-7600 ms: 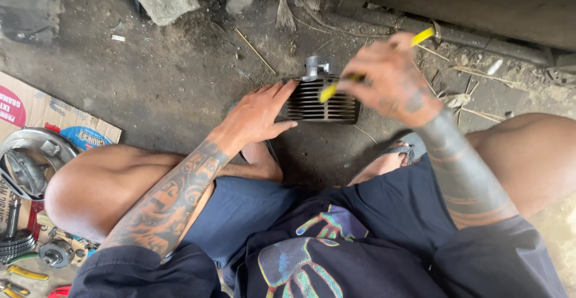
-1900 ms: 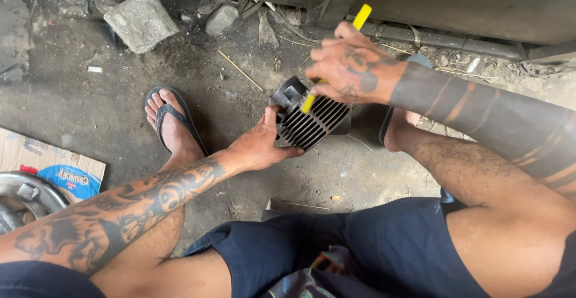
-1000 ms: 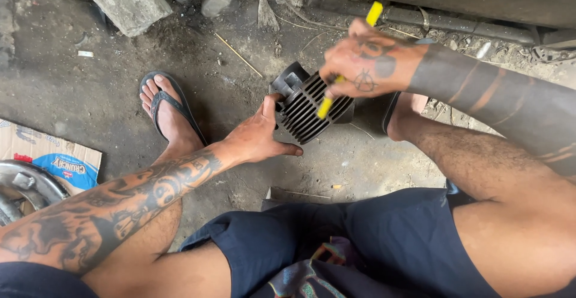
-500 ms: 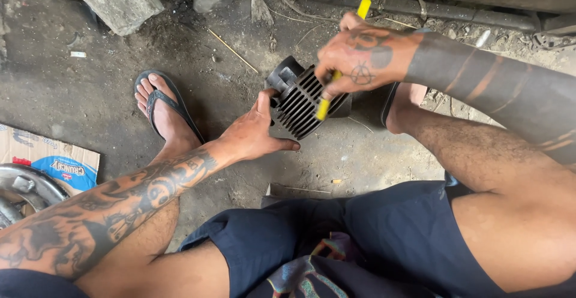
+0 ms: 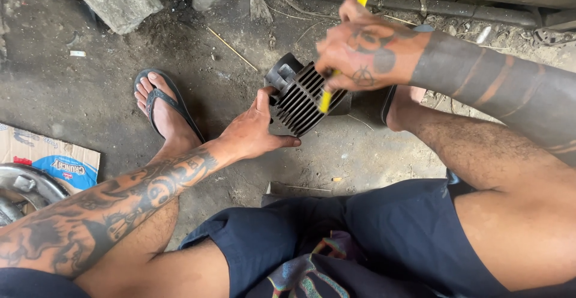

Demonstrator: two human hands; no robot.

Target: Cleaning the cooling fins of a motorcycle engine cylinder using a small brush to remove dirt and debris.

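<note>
Finned cylinder point(image 5: 303, 97) propped on edge on the dirt floor point(image 5: 90, 103), worked with a yellow tool point(image 5: 345, 46).

Tilted up between the feet, fins turned toward the head camera, likely so the slots lie open to the tool tip. Left hand point(image 5: 255, 133) reaching forward, arm nearly straight, thumb and fingers wrapped on the lower left edge, bracing it against the ground. Right hand point(image 5: 360, 52) coming in from the right, wrist bent down, grip pinching the tool like a pen, tip set among the fins. Sandal point(image 5: 159, 97) left of it; cardboard point(image 5: 45, 157) and metal part point(image 5: 24, 187) well apart at left edge.
</note>
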